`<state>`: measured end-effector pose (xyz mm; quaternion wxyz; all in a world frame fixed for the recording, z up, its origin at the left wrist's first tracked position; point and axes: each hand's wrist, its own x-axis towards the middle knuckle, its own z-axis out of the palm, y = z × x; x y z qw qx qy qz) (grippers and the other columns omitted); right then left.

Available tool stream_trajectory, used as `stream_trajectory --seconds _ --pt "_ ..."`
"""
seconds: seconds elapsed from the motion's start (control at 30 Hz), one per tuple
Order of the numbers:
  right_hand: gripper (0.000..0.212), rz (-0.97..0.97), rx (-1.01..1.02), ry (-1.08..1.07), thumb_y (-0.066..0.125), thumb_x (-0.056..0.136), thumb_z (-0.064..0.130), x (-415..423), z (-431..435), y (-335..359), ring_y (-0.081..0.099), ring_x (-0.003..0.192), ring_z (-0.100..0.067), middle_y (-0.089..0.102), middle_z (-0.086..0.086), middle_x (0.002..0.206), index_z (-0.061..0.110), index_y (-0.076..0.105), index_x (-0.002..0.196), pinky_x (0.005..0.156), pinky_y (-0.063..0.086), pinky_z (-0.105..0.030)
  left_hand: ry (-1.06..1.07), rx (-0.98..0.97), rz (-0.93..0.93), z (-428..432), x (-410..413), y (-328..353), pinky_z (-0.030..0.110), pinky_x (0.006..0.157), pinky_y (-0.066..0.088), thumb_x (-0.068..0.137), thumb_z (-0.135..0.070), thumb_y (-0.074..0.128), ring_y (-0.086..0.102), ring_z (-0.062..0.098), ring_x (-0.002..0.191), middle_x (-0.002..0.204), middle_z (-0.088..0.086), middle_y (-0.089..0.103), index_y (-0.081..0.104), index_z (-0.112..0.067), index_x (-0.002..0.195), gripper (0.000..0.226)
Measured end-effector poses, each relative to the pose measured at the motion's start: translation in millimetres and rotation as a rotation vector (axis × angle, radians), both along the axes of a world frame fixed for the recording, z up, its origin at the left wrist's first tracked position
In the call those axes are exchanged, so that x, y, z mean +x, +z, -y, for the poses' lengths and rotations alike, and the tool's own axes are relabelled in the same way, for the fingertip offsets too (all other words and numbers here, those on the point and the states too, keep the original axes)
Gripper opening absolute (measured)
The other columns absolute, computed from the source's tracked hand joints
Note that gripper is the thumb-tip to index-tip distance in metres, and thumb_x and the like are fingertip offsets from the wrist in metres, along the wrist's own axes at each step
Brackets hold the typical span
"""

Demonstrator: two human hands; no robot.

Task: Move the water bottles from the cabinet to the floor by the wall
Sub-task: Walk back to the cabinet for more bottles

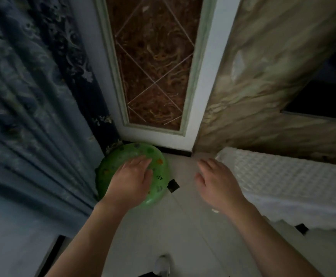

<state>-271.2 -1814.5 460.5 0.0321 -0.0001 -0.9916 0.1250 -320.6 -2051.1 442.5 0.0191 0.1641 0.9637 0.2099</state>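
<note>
So right now both my hands are out in front of me over the floor [183,226] and neither one is holding anything. My left hand [132,180] is spread flat, fingers loose, above a green plastic basin [111,166] that sits in the corner by the blue curtain [33,116]; can't tell if I'm actually touching it. My right hand [219,184] is open too, fingers relaxed, just beside a white quilted cover [293,182] draped over something low.

No water bottles in sight at all, and I can't pick out the cabinet for sure either. My guess is I'm between trips or haven't grabbed 1 yet. Next move calls for turning to find the cabinet, getting a bottle in hand, then setting it down along the wall near the door panel [155,66].

As for labels, the basin has little printed spots, too blurry to read. No brand visible anywhere.
</note>
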Motion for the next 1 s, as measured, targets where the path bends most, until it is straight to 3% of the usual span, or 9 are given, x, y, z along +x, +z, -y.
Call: stream_trajectory --seconds 0.1,0.27,0.43,0.53,0.7,0.87,1.0 --pt "0.045 -0.014 -0.028 -0.065 0.035 0.088 0.03 -0.6 -18.2 -0.3 0.062 0.09 -0.032 0.066 -0.014 0.097 0.001 0.066 0.102 0.081 0.052 -0.043 -0.051 -0.004 -0.002 -22.5 -14.2 0.8 0.041 0.113 0.035 0.094 -0.04 0.028 0.045 0.025 0.135 0.144 0.009 0.051 0.054 -0.014 0.138 0.057" --pt "0.045 -0.06 -0.049 -0.112 0.035 0.088 0.031 8.6 -53.7 -4.0 0.062 0.096 -0.03 0.067 -0.013 0.103 0.003 0.065 0.109 0.085 0.051 -0.044 -0.126 -0.008 -0.032 -61.8 -16.7 5.3 0.041 0.11 0.039 0.093 -0.041 0.027 0.051 0.027 0.129 0.138 0.011 0.056 0.057 -0.012 0.134 0.059" --pt "0.051 -0.046 -0.049 -0.116 0.026 0.089 0.036 22.0 -102.5 -9.1 0.058 0.103 -0.025 0.065 -0.008 0.111 0.01 0.061 0.118 0.091 0.047 -0.044 -0.13 -0.053 0.005 -107.8 -5.6 13.3 0.041 0.117 0.029 0.095 -0.039 0.029 0.038 0.022 0.14 0.149 0.007 0.046 0.048 -0.018 0.142 0.055" --pt "0.047 -0.049 -0.029 -0.121 0.025 0.091 0.036 34.5 -140.7 -10.8 0.055 0.101 -0.02 0.063 -0.002 0.109 0.016 0.059 0.117 0.09 0.045 -0.04 -0.138 -0.052 0.002 -140.2 6.6 11.5 0.042 0.117 0.03 0.093 -0.045 0.023 0.041 0.024 0.138 0.146 0.009 0.049 0.05 -0.015 0.141 0.062" --pt "0.042 -0.059 -0.027 -0.144 0.039 0.096 0.03 62.4 -213.4 -11.8 0.052 0.119 -0.022 0.059 -0.004 0.13 0.014 0.053 0.132 0.103 0.041 -0.04 -0.138 -0.039 0.021 -208.3 34.9 16.3 0.042 0.117 0.029 0.094 -0.043 0.026 0.039 0.024 0.14 0.148 0.007 0.047 0.049 -0.017 0.142 0.059" --pt "0.044 -0.073 -0.061 -0.145 0.033 0.091 0.034 99.2 -289.0 -9.0 0.059 0.103 -0.025 0.065 -0.007 0.111 0.011 0.062 0.115 0.091 0.049 -0.043 -0.119 -0.02 0.023 -292.3 68.0 18.6 0.034 0.116 0.026 0.098 -0.035 0.033 0.036 0.023 0.141 0.151 0.008 0.043 0.047 -0.017 0.143 0.05" --pt "0.052 -0.068 -0.067 -0.156 0.027 0.09 0.037 122.7 -345.2 -3.9 0.059 0.106 -0.025 0.065 -0.007 0.113 0.01 0.061 0.119 0.093 0.048 -0.043 -0.151 -0.016 0.006 -345.9 88.4 21.6 0.033 0.115 0.027 0.085 -0.053 0.015 0.04 0.025 0.139 0.148 0.01 0.047 0.05 -0.015 0.141 0.077"
